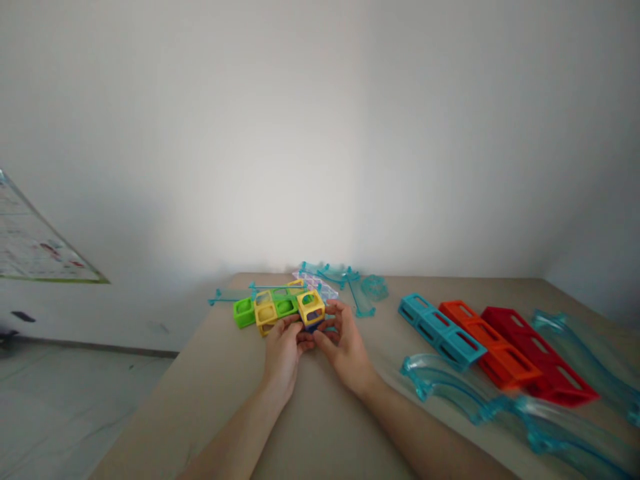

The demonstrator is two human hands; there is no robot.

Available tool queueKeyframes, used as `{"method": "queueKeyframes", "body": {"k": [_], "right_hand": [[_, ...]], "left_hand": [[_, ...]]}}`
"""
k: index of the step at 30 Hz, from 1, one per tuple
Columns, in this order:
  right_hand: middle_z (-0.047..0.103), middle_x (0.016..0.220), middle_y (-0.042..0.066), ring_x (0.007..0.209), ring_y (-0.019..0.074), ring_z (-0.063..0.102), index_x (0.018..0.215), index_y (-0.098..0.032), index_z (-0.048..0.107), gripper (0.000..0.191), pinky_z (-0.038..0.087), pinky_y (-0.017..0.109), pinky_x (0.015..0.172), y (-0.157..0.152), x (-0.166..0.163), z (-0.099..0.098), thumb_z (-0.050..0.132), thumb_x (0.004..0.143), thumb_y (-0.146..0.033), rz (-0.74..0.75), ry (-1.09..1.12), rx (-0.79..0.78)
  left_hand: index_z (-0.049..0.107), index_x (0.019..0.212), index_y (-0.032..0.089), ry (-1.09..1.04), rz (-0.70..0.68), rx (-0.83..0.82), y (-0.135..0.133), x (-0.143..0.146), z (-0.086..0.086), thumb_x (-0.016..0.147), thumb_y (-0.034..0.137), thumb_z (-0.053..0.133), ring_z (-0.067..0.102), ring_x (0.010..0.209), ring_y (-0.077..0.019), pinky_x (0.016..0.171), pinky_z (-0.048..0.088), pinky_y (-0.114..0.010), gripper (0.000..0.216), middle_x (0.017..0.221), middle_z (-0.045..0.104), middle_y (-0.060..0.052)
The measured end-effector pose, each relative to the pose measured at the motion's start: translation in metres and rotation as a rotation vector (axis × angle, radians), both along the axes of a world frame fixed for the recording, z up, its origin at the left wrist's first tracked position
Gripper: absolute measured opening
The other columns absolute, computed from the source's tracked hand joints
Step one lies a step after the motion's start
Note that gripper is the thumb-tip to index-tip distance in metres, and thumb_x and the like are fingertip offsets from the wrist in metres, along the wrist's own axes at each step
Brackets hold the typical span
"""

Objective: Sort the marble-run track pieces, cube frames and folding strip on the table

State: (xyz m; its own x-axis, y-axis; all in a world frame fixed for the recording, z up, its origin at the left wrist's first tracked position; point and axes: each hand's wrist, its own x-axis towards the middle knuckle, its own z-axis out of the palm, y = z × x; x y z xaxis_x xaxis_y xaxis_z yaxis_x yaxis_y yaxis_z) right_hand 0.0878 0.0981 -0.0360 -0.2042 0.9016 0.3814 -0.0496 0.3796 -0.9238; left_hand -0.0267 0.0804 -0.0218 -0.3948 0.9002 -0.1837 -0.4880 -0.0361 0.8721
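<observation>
A yellow open-sided cube block (311, 309) sits on top of a dark blue block (313, 327), of which only a little shows. My left hand (284, 343) is closed about the lower left of this pair. From the right, my right hand (345, 343) holds the same pair, its thumb low in front and its fingers along the side. Some fingertips are hidden behind the blocks. Just left of them lie green blocks (245, 313) and yellow blocks (266, 312), set side by side in a cluster.
Blue (440, 330), orange (490, 343) and red block columns (537, 357) lie at the right. Clear teal curved tracks (450, 383) are in front of them. More teal track pieces (360, 297) lie at the back near the wall (320, 133). The table's left edge drops to the floor.
</observation>
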Motion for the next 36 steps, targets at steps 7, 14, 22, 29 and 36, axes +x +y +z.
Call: {"method": "queueKeyframes", "body": {"k": [7,14,22,29,36], "right_hand": [[0.061,0.109,0.007,0.104,0.0202,0.062,0.111,-0.024,0.041,0.036,0.053,0.038,0.089,-0.001,-0.001,0.003,0.063,0.083,-0.027,0.056,0.137,-0.068],[0.065,0.095,0.003,0.088,0.0185,0.064,0.101,-0.023,0.047,0.026,0.051,0.033,0.079,-0.008,0.004,0.007,0.064,0.082,-0.025,0.006,0.030,0.004],[0.062,0.100,0.006,0.094,0.0228,0.058,0.109,-0.022,0.052,0.031,0.048,0.036,0.082,-0.026,0.007,0.018,0.061,0.079,-0.017,0.117,-0.410,0.364],[0.054,0.113,0.009,0.105,0.0221,0.054,0.115,-0.022,0.052,0.040,0.048,0.036,0.091,-0.031,0.006,0.018,0.049,0.080,-0.004,0.159,-0.449,0.423],[0.056,0.104,0.010,0.088,0.0237,0.058,0.111,-0.020,0.049,0.043,0.052,0.040,0.077,-0.025,0.003,0.006,0.049,0.072,0.000,-0.115,-0.577,0.253]], "left_hand": [[0.064,0.077,0.011,-0.027,-0.029,-0.005,-0.001,0.002,0.003,0.066,0.014,0.063,0.063,0.056,-0.0139,0.056,0.050,-0.025,0.011,0.067,0.069,-0.005],[0.064,0.078,0.013,-0.042,-0.013,-0.030,0.000,0.001,0.006,0.070,0.020,0.061,0.066,0.063,-0.0165,0.057,0.050,-0.025,0.011,0.071,0.069,-0.005],[0.069,0.081,0.011,0.047,-0.061,-0.067,-0.004,-0.004,0.011,0.070,0.042,0.061,0.065,0.062,-0.0194,0.059,0.049,-0.028,0.033,0.070,0.069,-0.007],[0.069,0.055,0.015,0.441,-0.157,-0.065,-0.007,-0.024,0.014,0.064,0.026,0.072,0.058,0.057,-0.0177,0.053,0.040,-0.024,0.014,0.055,0.065,-0.003],[0.069,0.053,0.019,0.709,-0.001,-0.059,-0.006,-0.029,0.013,0.067,0.018,0.064,0.054,0.055,-0.0172,0.053,0.035,-0.024,0.014,0.052,0.061,-0.001]]}}
